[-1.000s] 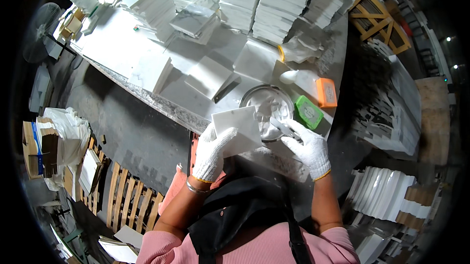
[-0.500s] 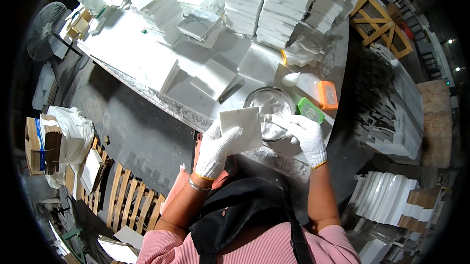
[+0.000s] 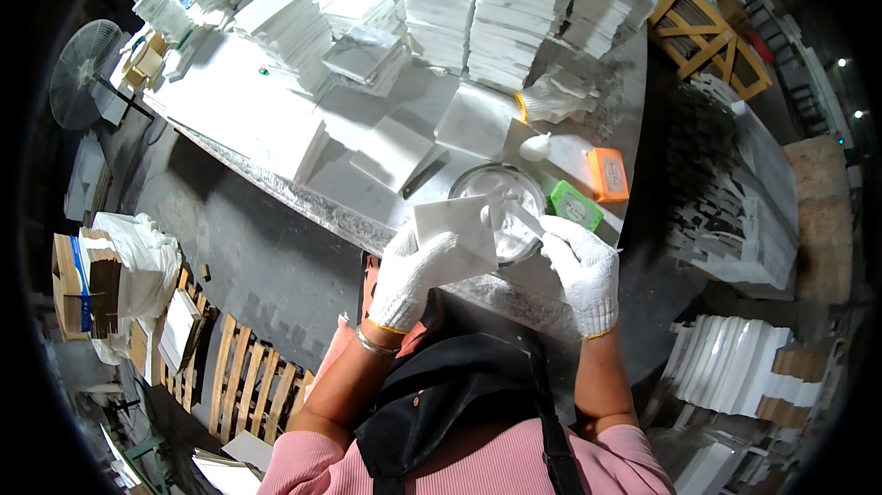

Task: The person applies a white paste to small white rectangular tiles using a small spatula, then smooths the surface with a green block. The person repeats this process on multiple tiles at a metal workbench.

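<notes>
My left hand [image 3: 404,279], in a white knit glove, is closed round the edge of a square white marble tile [image 3: 455,236], with its flat face turned up. In my gloved right hand [image 3: 586,279] is a thin spatula [image 3: 525,216], gripped between thumb and fingers, white paste on its tip. That tip is over a round metal-rimmed bowl of white paste [image 3: 510,185], close to the tile's right edge. The tile hides part of the bowl's near left side. Most of the spatula's handle is hidden by my glove.
Beside the bowl stand a green box [image 3: 576,207] and an orange box [image 3: 608,174]. A flat dark-bladed tool [image 3: 425,178], loose tiles [image 3: 393,151] and a spare glove [image 3: 558,100] lie beyond it. Tall tile stacks [image 3: 510,17] line the table's back. A fan [image 3: 84,73] stands far left.
My right hand has moved slightly down and back, lifting the spatula from the paste toward the tile's edge. The tile has shifted little. The whole view has tilted slightly.
</notes>
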Motion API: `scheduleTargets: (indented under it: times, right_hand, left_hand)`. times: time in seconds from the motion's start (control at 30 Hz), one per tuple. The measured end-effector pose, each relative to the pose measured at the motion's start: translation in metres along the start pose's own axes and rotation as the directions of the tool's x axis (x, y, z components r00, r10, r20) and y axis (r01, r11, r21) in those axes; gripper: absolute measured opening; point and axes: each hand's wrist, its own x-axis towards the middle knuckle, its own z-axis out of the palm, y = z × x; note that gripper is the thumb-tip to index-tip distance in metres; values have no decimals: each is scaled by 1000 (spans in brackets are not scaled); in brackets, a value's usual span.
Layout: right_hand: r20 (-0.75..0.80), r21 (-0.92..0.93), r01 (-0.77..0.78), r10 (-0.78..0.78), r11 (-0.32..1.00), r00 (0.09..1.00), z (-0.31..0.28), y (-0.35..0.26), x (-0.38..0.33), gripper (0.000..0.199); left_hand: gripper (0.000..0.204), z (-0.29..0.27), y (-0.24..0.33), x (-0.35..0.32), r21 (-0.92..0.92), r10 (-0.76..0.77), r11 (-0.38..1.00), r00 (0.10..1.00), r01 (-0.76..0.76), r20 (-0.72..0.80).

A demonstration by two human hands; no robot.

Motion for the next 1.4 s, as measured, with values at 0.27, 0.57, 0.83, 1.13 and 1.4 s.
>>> scheduleTargets:
  times: [0.27, 0.57, 0.83, 1.13, 1.4]
  right_hand:
    - [-34, -464, 137, -173, 875, 984, -13, 26, -14, 32]
    - [-130, -225, -117, 89, 967, 987, -46, 68, -57, 28]
    - [-255, 277, -419, 486, 865, 836, -105, 96, -117, 26]
    - [-233, 393, -346, 457, 852, 859, -101, 125, -122, 31]
    - [-216, 214, -247, 293, 945, 931, -87, 127, -91, 27]
  left_hand:
    - [36, 30, 32, -3, 784, 445, 392, 845, -481, 296]
    - [38, 55, 20, -8, 518, 173, 818, 965, -251, 195]
    - [45, 95, -74, -16, 227, -401, 911, 866, 344, 299]
    - [73, 126, -108, -3, 803, -39, 500, 918, -325, 396]
    - [80, 112, -104, -13, 754, 8, -96, 757, -650, 654]
